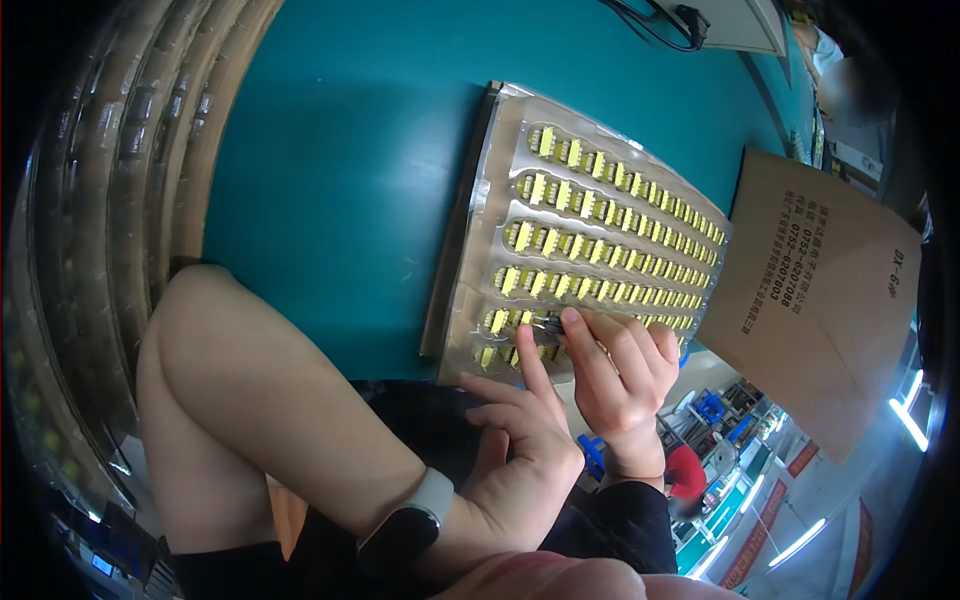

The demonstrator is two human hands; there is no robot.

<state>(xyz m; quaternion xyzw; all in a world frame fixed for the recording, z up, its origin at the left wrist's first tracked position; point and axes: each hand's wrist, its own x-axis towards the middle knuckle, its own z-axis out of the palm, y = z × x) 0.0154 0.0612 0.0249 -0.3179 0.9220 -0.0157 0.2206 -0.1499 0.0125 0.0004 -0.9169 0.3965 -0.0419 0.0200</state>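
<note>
A see-through plastic blister tray [492, 200] lies on brown cardboard on the green table. It holds rows of small yellow-taped components [541, 142] that look like little transformers. My right hand [625, 375] is over the tray's near rows, thumb and fingers pinching a small dark piece [553, 326] with thin light ends; its exact kind is too small to tell. My left hand [525, 440], a watch [405, 530] on its wrist, has its fingers spread. Its index fingertip is at a yellow component in a near row, close to the dark piece.
Stacked trays with brown edges [215, 130] rise along the left. Beyond the tray on the right stands a brown cardboard box [815, 290]. A black cable with a plug [690, 25] lies at the table's far side by a pale box [745, 25]. Another person [825, 55] is at the upper right.
</note>
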